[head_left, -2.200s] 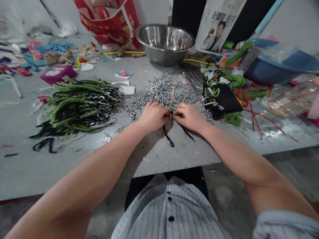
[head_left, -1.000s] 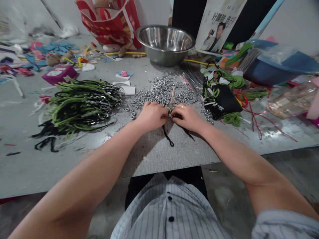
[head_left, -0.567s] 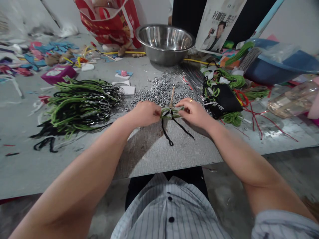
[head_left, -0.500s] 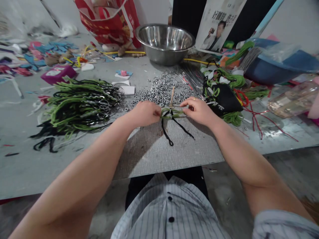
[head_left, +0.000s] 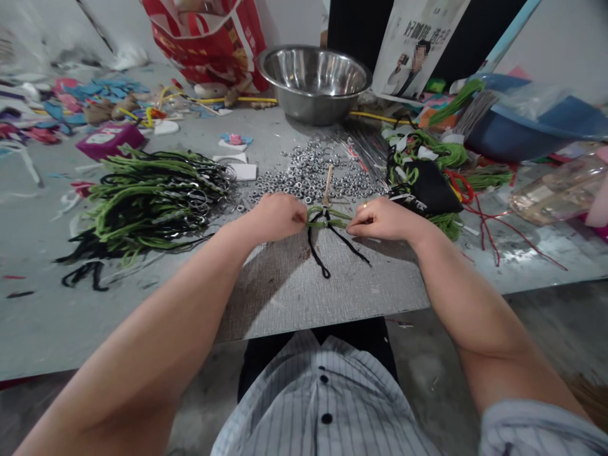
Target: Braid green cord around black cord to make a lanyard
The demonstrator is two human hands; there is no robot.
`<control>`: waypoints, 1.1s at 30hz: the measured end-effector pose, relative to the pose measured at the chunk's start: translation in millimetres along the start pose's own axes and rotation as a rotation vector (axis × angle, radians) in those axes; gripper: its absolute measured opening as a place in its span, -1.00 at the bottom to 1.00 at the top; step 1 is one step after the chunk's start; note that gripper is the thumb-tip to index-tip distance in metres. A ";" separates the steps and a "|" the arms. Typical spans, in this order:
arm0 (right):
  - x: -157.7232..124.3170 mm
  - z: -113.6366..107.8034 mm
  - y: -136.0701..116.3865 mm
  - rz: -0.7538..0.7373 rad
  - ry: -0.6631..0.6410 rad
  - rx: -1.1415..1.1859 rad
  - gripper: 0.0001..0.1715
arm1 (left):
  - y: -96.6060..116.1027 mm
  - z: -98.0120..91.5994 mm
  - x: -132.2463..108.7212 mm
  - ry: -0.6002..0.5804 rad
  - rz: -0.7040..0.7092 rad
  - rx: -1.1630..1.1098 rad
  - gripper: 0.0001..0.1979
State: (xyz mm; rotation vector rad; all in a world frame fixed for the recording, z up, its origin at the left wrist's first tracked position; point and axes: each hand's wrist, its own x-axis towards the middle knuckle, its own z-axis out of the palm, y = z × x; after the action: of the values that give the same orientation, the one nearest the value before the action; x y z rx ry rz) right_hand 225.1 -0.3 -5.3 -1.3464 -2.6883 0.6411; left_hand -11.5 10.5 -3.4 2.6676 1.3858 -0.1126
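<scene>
My left hand (head_left: pixel 278 216) and my right hand (head_left: pixel 382 218) each pinch one end of a green cord (head_left: pixel 327 218) that stretches between them at the middle of the grey table (head_left: pixel 285 285). The cord is knotted round two black cord ends (head_left: pixel 323 253) that trail toward me. A thin wooden stick (head_left: pixel 327 183) stands upright just behind the knot. Both hands are closed, with a ring showing on a right-hand finger. A spread of small metal nuts (head_left: pixel 308 174) lies right behind the hands.
A heap of finished green and black cords (head_left: pixel 152 196) lies to the left. A steel bowl (head_left: pixel 313 79) and red bag (head_left: pixel 209 38) stand at the back. Green cord bundles and a black pouch (head_left: pixel 427 183) sit right, beside a blue basin (head_left: pixel 532 120). Craft scraps litter the far left.
My hands were pressed together over the knot. They have since drawn apart sideways, pulling the green cord taut between them; the right hand moved furthest to the right.
</scene>
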 end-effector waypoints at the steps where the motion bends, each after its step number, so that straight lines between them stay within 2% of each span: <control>1: 1.1 1.4 0.7 0.009 0.008 -0.019 -0.76 | 0.2 -0.2 0.0 0.003 0.003 0.002 -0.75; 6: 7.3 10.9 2.7 0.064 0.121 -0.177 -0.65 | 0.2 0.4 0.0 0.003 0.004 -0.004 -0.75; 9: 9.4 15.2 1.3 0.066 0.191 -0.194 -0.62 | 0.1 1.5 0.0 0.019 0.011 -0.006 -0.75; 19: 16.6 25.9 -8.0 0.034 0.229 -0.113 -0.79 | 0.8 2.2 0.2 0.025 0.003 -0.005 -0.73; 22: 16.3 24.4 -8.5 0.039 0.202 -0.160 -0.82 | 0.2 -0.1 -0.5 0.015 0.008 -0.010 -0.73; 29: 6.8 11.4 4.9 0.076 0.101 -0.192 -0.88 | -3.4 -12.1 -4.2 -0.133 -0.036 -0.007 -0.74; 33: 4.2 7.1 6.9 0.067 0.073 -0.188 -0.89 | -8.4 -15.4 -7.3 -0.170 -0.089 0.033 -0.75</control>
State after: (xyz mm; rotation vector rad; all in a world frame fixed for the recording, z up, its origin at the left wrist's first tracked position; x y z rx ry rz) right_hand 226.0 4.2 -15.0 -1.4765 -2.7120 0.3429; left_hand -22.6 11.8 12.0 2.5527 1.4596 -0.3654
